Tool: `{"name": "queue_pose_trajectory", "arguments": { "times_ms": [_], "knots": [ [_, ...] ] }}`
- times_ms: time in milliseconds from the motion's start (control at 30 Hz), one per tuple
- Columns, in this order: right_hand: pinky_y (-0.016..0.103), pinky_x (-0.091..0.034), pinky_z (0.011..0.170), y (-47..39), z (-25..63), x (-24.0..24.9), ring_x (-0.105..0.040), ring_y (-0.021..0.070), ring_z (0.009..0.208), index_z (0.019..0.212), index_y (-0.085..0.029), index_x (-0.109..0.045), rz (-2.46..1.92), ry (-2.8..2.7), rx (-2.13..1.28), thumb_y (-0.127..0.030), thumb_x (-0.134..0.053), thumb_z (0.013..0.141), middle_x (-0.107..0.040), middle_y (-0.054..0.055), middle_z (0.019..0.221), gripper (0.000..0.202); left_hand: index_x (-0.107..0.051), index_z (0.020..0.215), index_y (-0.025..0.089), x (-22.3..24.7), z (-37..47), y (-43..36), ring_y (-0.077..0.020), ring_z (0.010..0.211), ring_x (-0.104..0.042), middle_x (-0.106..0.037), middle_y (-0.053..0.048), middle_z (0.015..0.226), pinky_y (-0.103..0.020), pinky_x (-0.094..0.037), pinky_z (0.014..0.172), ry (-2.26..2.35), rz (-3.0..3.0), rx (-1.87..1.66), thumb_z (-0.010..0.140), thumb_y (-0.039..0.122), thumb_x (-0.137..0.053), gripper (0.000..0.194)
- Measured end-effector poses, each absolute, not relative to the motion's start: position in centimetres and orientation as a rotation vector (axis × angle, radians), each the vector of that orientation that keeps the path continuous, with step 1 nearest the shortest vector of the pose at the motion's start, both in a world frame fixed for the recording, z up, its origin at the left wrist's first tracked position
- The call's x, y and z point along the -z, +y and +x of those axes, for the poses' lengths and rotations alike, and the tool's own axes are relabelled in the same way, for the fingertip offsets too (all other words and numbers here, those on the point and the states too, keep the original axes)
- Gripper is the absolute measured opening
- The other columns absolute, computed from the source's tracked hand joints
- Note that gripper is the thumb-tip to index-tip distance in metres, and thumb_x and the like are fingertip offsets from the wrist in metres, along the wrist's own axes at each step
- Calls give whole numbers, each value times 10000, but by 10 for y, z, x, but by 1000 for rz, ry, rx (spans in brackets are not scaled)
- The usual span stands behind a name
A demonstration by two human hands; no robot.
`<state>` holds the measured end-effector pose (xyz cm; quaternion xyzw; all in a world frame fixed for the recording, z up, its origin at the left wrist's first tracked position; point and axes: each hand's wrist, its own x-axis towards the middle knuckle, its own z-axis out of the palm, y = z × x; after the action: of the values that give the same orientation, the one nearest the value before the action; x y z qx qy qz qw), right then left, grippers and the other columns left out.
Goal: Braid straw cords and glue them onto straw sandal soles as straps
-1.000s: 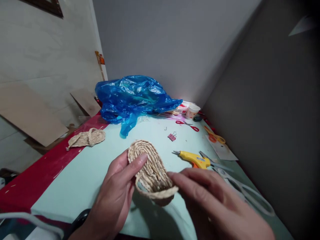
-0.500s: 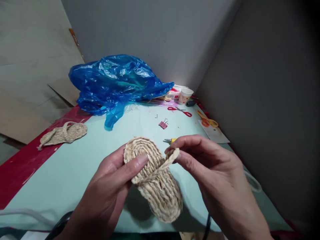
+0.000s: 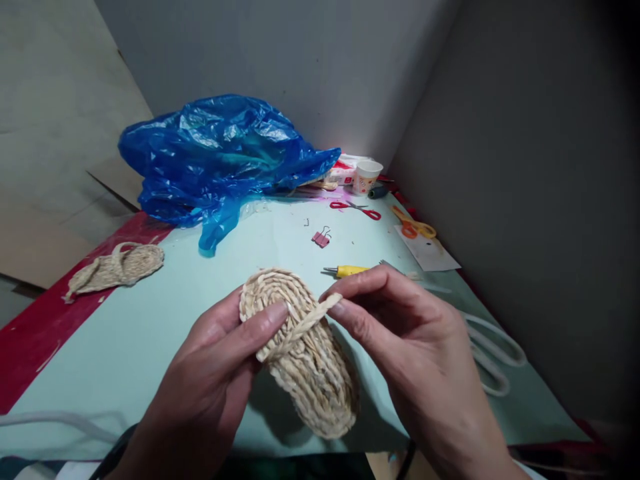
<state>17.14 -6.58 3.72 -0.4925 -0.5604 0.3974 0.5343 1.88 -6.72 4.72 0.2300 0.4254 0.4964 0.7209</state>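
Observation:
A woven straw sandal sole (image 3: 320,380) is held above the table, tilted with its near end low and to the right. My left hand (image 3: 215,360) grips its far left edge, thumb pressed on the top and fingers underneath. Across the middle of the sole lies a braided straw strap (image 3: 300,328). My right hand (image 3: 410,340) pinches the strap's right end between thumb and forefinger at the sole's right edge. Just beyond the right fingers rests a yellow-handled awl (image 3: 347,271), its handle partly hidden by the hand.
Another straw sandal (image 3: 117,270) lies at the left edge. A blue plastic bag (image 3: 225,160) fills the back left. Behind the hands are a pink binder clip (image 3: 321,238), red scissors (image 3: 356,210), a paper cup (image 3: 368,179) and orange scissors (image 3: 414,225). White cord (image 3: 495,333) lies at right.
My right hand has drawn the strap's end lower and closer, so the strap now lies flatter across the sole. The view has shifted slightly, showing more of the awl and white cord.

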Motion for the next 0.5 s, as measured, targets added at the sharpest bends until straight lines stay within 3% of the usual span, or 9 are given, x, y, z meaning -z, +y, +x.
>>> {"name": "queue_pose_trajectory", "arguments": {
  "times_ms": [233, 500],
  "knots": [
    [279, -432, 688, -71, 168, -35, -587, 126, 733, 815, -216, -644, -1165, -1494, -613, -139, -642, 832, -649, -32, 765, 79, -689, 1140, 206, -51, 21, -69, -250, 918, -702, -760, -49, 990, -312, -546, 848, 958, 452, -1070, 838, 240, -671, 305],
    [294, -429, 710, -72, 165, -29, -570, 141, 763, 855, -220, -587, -1148, -1614, -495, -84, -593, 838, -614, -19, 792, 137, -664, 1185, 190, -45, 23, -69, -257, 888, -708, -749, -86, 981, -323, -575, 794, 1022, 437, -1082, 809, 270, -701, 387]
  ]
}}
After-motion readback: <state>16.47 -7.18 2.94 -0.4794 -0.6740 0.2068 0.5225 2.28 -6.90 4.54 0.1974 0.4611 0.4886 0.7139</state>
